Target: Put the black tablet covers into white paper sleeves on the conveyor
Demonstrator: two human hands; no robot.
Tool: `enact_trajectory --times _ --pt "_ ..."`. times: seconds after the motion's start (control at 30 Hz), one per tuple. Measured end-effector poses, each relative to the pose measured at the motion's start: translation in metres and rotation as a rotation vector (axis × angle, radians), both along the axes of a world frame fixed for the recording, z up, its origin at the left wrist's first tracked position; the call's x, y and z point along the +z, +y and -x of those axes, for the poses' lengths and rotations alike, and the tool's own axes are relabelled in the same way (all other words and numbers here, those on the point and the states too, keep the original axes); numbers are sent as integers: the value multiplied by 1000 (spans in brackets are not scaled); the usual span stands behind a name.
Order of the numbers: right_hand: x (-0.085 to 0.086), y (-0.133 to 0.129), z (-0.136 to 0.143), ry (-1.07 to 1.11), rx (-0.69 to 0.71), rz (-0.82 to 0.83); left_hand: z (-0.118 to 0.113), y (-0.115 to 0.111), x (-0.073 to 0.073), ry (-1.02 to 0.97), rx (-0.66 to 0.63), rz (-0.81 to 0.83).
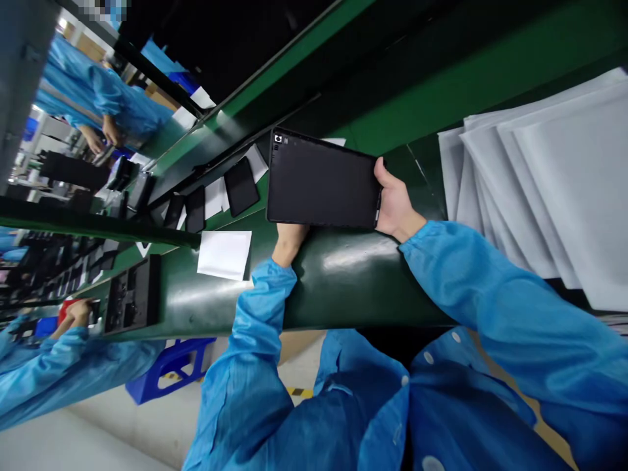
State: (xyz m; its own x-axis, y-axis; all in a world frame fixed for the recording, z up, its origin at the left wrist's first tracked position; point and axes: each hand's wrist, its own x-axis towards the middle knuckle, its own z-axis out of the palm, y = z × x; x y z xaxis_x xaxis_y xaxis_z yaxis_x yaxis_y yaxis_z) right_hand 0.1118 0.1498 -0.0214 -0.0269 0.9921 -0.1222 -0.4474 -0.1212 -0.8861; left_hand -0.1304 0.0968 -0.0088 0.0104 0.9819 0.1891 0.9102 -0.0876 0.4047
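Observation:
A dark flat tablet [324, 180] is held up over the green bench, its long side running nearly level. My right hand [394, 201] grips its right end, thumb over the near face and the fingers behind. Beneath the lower left edge, my left hand [290, 237] supports it; only the wrist and the heel of the hand show, the fingers hidden behind the tablet. A small pale square mark with tiny print sits in its upper left corner. A white envelope-like sheet [224, 255] lies on the bench left of my left wrist.
White padded sleeves [564, 183] are piled at the right. Several dark devices, one a tablet [241, 186], lie on white sheets along the line at left. A black tray [132, 294] stands near the bench edge, below a green bar [98, 222]. Co-workers in blue sleeves [73, 353] work at left.

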Motion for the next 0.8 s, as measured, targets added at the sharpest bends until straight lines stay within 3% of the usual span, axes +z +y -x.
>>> enact_trajectory --times 0.17,0.27,0.33,0.43,0.57,0.8 --pt "5 -4 3 49 4 -9 -48 -98 -2 71 56 74" --pt "11 -8 2 93 45 1 -61 -151 6 -39 72 33" --pt "14 -10 2 128 74 10 -63 -174 13 -61 52 21" --pt "17 -12 2 156 92 23 -61 -193 27 29 -23 25" --pt "19 -16 2 180 101 29 -52 -203 43 192 24 11" --pt "28 -19 1 174 102 1 -44 -195 46 387 6 175"
